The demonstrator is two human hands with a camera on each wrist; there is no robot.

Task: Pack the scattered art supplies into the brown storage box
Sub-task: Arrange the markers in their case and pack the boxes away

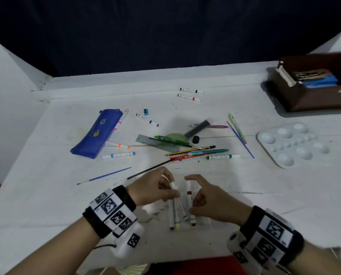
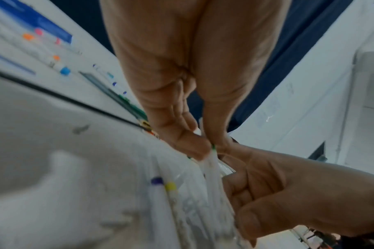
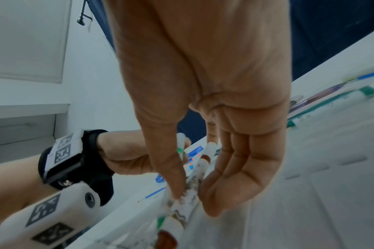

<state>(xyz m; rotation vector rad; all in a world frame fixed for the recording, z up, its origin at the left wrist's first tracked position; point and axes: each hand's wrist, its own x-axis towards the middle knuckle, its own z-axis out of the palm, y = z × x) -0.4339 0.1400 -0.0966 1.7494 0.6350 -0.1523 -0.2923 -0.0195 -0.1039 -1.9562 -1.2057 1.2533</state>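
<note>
Close to the near edge of the white table (image 1: 46,195), both hands work on a small bunch of white-barrelled markers (image 1: 178,213) lying in what looks like a thin, clear, crinkly plastic sleeve. The left hand (image 1: 155,187) pinches one smooth round marker between thumb and curled fingertips. The right hand (image 1: 207,199) is curled around a brown-capped marker (image 1: 189,195), thumb on one side and bent fingers on the other. Purple, yellow and brown end plugs point toward the near edge. Each wrist wears a black fabric strap carrying a white block printed with square black patterns.

Just beyond the hands lie two slim paintbrushes, one black-handled (image 1: 145,171) and one blue-handled (image 1: 104,176). Toward the middle of the table is a loose heap: a red flat ruler (image 1: 187,156), a yellow-and-black striped pencil (image 1: 193,149), a teal pen (image 1: 211,152), a green-capped marker (image 1: 223,156), a translucent grey ruler and a green half-round protractor (image 1: 175,136). Left of the heap rests a soft blue fabric pencil pouch (image 1: 98,133), with orange, pink and blue markers beside it. Near the right edge sits a white glossy paint palette (image 1: 268,147) with round wells.

Further back lie two more markers (image 1: 190,94) and a small blue sharpener (image 1: 145,111). At the far right corner stands the brown storage box (image 1: 312,100), open, on a grey tray, with some flat blue and striped items already inside.
</note>
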